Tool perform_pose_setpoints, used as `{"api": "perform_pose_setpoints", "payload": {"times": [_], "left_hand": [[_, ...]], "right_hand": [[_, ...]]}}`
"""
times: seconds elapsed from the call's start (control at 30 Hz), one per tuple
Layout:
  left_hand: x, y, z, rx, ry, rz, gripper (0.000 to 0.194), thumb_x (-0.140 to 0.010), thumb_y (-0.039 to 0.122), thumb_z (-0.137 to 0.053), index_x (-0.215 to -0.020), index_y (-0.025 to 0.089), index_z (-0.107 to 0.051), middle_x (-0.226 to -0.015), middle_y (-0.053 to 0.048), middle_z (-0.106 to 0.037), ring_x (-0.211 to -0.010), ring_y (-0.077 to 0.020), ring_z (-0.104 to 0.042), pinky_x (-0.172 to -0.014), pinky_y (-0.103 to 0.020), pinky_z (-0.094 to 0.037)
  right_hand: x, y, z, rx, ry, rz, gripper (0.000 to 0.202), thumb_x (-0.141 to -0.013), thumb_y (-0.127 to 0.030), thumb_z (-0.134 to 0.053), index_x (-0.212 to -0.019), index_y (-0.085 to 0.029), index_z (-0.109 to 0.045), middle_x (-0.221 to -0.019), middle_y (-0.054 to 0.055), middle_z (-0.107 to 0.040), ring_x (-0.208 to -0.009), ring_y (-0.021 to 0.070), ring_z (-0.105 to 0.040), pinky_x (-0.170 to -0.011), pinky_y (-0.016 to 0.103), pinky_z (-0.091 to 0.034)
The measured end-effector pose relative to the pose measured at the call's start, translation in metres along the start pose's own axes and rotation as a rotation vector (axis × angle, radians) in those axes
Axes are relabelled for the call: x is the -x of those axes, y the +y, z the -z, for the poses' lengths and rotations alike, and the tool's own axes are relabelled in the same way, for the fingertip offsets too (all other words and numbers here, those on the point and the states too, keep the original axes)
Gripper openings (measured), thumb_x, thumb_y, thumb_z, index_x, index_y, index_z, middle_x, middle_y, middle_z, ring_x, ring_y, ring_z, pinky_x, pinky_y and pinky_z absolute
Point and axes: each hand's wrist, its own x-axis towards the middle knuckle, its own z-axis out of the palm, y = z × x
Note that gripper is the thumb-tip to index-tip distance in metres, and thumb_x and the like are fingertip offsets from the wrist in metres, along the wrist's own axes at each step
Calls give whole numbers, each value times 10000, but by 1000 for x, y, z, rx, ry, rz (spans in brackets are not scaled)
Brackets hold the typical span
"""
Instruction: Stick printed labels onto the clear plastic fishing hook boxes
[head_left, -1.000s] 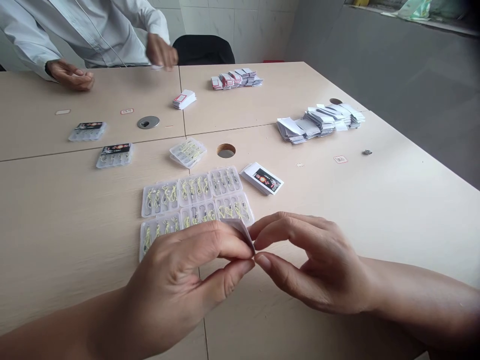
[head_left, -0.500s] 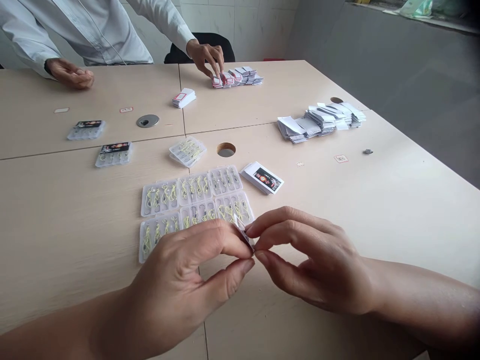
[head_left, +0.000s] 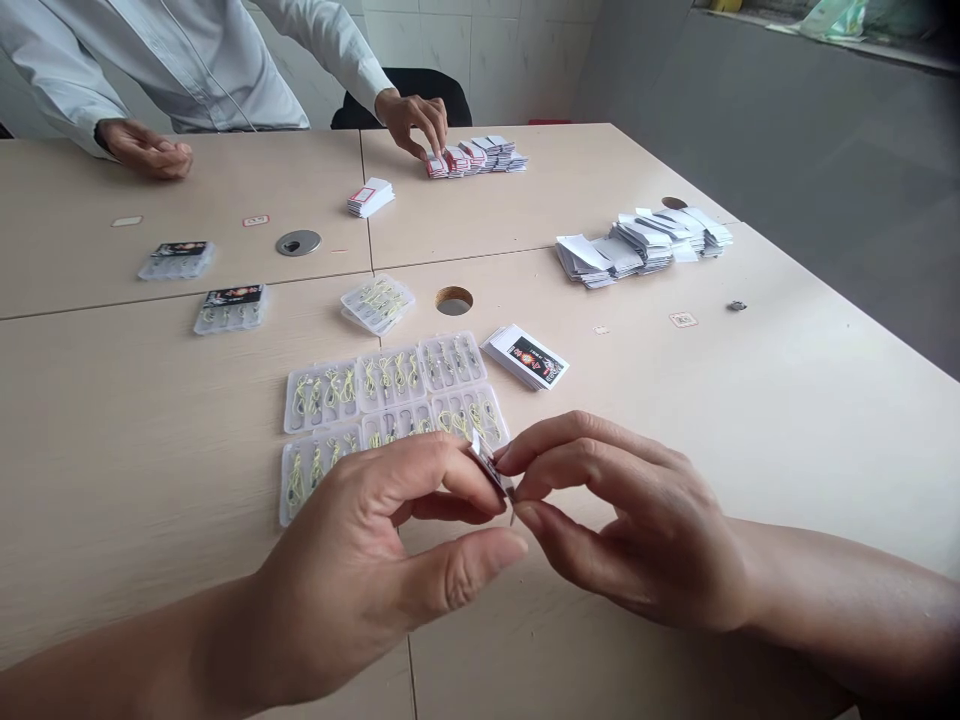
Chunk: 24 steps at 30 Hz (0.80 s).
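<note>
In the head view, a small printed card (head_left: 486, 462) is held between my two hands above the near side of the table. My left hand (head_left: 397, 560) has its fingers behind the card, with the thumb lifted away from it. The fingertips and thumb of my right hand (head_left: 637, 520) pinch the card's right edge. Just beyond lie clear plastic boxes (head_left: 390, 380) of fishing hooks with yellow-green line, set in two rows; my left hand partly hides the nearer row. Right of them sits a stack of printed cards (head_left: 536, 360), black label upward.
Two boxes with black labels (head_left: 231, 308) lie at the left, and stacked clear boxes (head_left: 377, 303) near a round table hole (head_left: 454, 300). White folded cards (head_left: 641, 243) are piled at the right. Across the table, a co-worker's hand (head_left: 412, 122) touches red-edged cards (head_left: 457, 160).
My left thumb has moved off the card and now points out to the right. The right hand keeps its pinch with little movement.
</note>
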Motion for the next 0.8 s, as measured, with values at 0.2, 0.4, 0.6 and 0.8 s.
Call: {"api": "perform_pose_setpoints", "payload": {"times": [0.2,0.4,0.6,0.8], "left_hand": [[-5,-1,3,279,-44,218,40,-884,225,-745,-856,242,-769,-838,44,-765,-793,-95,-695,-736,-145,-566],[-9,-3,4,338,-79,251,109,-898,200,-735,-915,282,-804,-868,58,-782,-857,-80,-706,-810,-134,-562],[-5,-1,3,310,-66,241,130,-903,198,-724,-935,297,-803,-895,64,-780,-851,-85,-689,-787,-140,-560],[-3,1,2,249,-55,230,84,-899,230,-723,-901,274,-795,-868,43,-774,-827,-108,-679,-739,-157,-557]], "right_hand": [[0,-1,1,4,-15,17,96,-896,-51,-642,-904,-147,-641,-931,102,-735,-876,125,-723,-805,208,-605],[1,0,1,22,-6,25,83,-894,-60,-651,-896,-143,-645,-935,102,-734,-864,119,-720,-801,206,-604],[0,-1,0,36,0,23,118,-902,-56,-638,-917,-173,-635,-937,87,-734,-862,123,-725,-801,220,-617],[-1,0,0,23,10,37,108,-893,-56,-648,-914,-162,-635,-933,92,-730,-868,124,-722,-809,212,-612]]}}
